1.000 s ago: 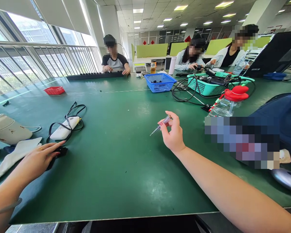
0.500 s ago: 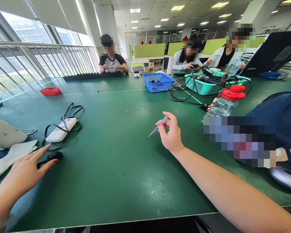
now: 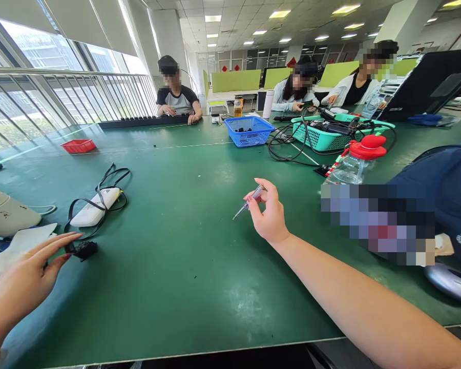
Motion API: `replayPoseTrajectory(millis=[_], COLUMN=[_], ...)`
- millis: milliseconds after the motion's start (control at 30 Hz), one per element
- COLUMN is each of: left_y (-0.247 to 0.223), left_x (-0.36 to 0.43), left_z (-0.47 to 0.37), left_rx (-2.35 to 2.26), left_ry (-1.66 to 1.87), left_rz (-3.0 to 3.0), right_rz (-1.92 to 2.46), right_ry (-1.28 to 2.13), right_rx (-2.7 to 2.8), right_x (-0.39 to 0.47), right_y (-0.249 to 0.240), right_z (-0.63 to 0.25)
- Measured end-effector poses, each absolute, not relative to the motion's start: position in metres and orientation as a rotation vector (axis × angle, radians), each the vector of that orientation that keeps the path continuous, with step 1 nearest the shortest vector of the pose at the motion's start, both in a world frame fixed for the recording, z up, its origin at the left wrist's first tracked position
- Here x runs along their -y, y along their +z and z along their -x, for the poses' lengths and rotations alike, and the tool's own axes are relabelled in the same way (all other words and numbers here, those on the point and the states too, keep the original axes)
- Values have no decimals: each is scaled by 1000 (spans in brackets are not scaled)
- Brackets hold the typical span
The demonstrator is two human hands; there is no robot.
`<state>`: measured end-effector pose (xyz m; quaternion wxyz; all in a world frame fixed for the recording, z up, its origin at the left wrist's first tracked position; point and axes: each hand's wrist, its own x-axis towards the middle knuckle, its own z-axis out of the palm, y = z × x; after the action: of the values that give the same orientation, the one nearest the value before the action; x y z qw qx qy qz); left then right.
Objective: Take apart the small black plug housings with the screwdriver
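Note:
My right hand (image 3: 269, 214) is closed on a small screwdriver (image 3: 249, 202), its thin metal tip slanting down to the left above the green table (image 3: 169, 287). At the left, my left hand (image 3: 34, 269) is open, fingers stretched out and thumb apart. Its fingertips reach a small black object (image 3: 85, 249) on the table; whether they touch it I cannot tell. Just beyond that object lies a white power bank (image 3: 94, 207) with a black cable looped over it. A white cloth-like piece (image 3: 25, 236) is partly hidden behind my left hand.
A red tray (image 3: 79, 146), a blue basket (image 3: 249, 139) and a teal basket (image 3: 325, 139) full of cables stand farther back. To the right are a red-capped bottle (image 3: 351, 166) and a dark blue bag (image 3: 438, 174). Several people sit across the table.
My left hand has drawn slightly left, its thumb now nearer the fingers beside the black object. My right hand keeps the screwdriver in nearly the same place.

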<state>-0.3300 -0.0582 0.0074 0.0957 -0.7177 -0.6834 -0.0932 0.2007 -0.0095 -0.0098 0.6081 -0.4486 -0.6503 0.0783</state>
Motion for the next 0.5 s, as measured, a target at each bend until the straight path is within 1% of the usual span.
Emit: replayPoseTrajectory(millis=[167,500], left_y=[24,33], left_x=[57,47], left_z=[283,282], left_rx=[2053,2097], left_ry=[-261,-96], left_rz=[2211,2176], right_rz=[1036,1034], right_ry=[185,188], right_rx=[1510,1519], right_x=[10,11], right_y=[-10,-10], right_z=[-200,-200])
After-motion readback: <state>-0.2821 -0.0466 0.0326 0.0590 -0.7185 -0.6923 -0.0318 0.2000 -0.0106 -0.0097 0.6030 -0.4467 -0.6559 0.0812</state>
